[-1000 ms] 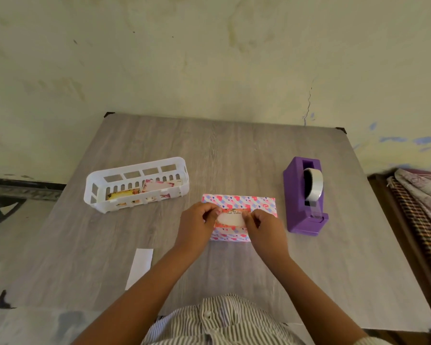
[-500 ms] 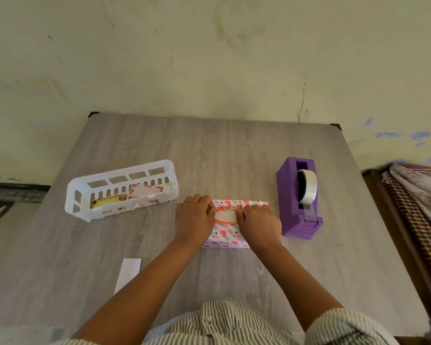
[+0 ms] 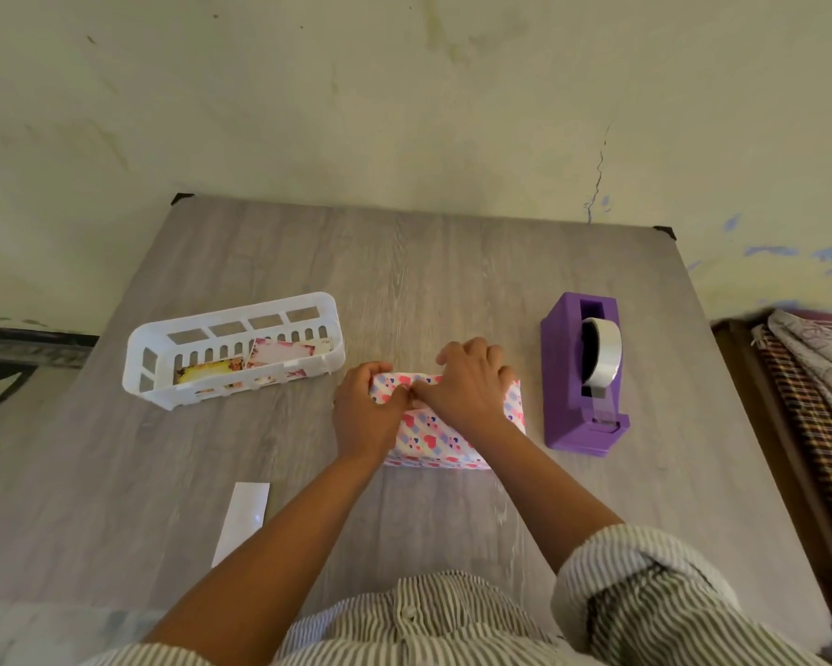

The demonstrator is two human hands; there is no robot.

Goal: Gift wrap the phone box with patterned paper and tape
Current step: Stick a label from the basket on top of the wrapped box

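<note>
The phone box (image 3: 433, 435), wrapped in white paper with pink and blue hearts, lies flat on the grey table (image 3: 452, 271) in front of me. My left hand (image 3: 363, 415) grips its left end, fingers curled over the far left corner. My right hand (image 3: 471, 386) lies across the top with its fingers bent over the far edge. The two thumbs meet on the box's top. What is under the hands is hidden. A purple tape dispenser (image 3: 567, 377) with a clear roll stands just right of the box.
A white slotted basket (image 3: 231, 324) holding several printed cards sits to the left of the box. A white paper strip (image 3: 243, 521) lies near the front left edge. Patterned cloth (image 3: 812, 377) is piled beyond the table's right edge.
The white label seen between my fingertips earlier is now covered. My right hand has slid forward over the box top, and my left hand has moved to the left end.
</note>
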